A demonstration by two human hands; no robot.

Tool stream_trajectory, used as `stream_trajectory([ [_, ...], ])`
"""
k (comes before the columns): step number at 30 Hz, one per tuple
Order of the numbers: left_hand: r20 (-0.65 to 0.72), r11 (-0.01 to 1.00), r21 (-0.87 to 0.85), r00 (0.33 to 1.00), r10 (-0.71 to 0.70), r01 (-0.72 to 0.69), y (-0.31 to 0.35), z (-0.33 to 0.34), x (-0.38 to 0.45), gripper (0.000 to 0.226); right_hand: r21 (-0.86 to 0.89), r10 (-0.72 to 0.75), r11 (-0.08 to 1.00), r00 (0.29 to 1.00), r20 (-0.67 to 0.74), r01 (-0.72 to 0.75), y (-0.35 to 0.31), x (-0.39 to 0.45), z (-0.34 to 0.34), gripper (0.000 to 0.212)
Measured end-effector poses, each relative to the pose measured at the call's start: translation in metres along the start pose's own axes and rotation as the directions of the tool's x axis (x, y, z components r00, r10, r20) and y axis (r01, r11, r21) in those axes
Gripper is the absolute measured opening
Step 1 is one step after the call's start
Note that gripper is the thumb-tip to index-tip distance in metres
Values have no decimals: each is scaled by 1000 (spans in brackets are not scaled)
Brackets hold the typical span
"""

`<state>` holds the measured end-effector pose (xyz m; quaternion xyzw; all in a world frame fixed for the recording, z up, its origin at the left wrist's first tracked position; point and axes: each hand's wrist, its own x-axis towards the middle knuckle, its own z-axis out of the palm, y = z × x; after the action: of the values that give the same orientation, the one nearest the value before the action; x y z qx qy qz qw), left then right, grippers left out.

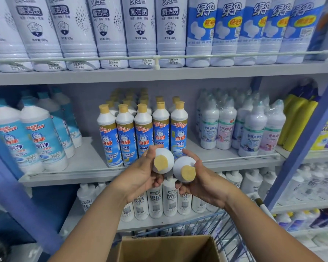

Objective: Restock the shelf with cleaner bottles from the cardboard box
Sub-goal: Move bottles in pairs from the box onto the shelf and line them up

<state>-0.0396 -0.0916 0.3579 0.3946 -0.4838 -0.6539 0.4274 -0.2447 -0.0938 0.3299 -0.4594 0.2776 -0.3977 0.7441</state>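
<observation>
Yellow caps point straight back at me: my left hand (142, 173) grips one white bottle (166, 157) by its neck, fingers curled round it, and my right hand (201, 178) grips a second bottle (184, 163) the same way, the two nearly touching. Both are held in front of the middle shelf (87, 163), just before the row of matching bottles (142, 129) (blue labels, yellow caps) standing there. Below my forearms sits the cardboard box (167, 248), flaps open; its inside looks dark, so I can't tell what's left in it
</observation>
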Motion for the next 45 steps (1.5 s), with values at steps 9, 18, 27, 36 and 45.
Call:
stream_trajectory([
  [9, 233, 999, -21, 971, 48, -44, 1, -17, 8, 94, -196, 5, 981, 999, 37, 2, -10, 8, -15, 102],
  [18, -1, 977, 199, 997, 83, -81, 4, -7, 26, 60, -357, -43, 934, 988, -146, -12, -29, 30, -12, 64],
  [27, -20, 989, 148, 1000, 11, -8, 19, -10, 53, 70, -389, -13, 918, 972, -234, -81, -52, 49, -13, 50],
  [36, -87, 959, 283, 996, 22, 4, 28, -8, 74, 49, -475, -6, 867, 952, -306, -147, -68, 64, -20, 38],
  [45, -235, 912, 403, 972, 20, 78, 34, 6, 93, 45, -624, -52, 744, 910, -412, -240, -80, 80, -34, 44],
])
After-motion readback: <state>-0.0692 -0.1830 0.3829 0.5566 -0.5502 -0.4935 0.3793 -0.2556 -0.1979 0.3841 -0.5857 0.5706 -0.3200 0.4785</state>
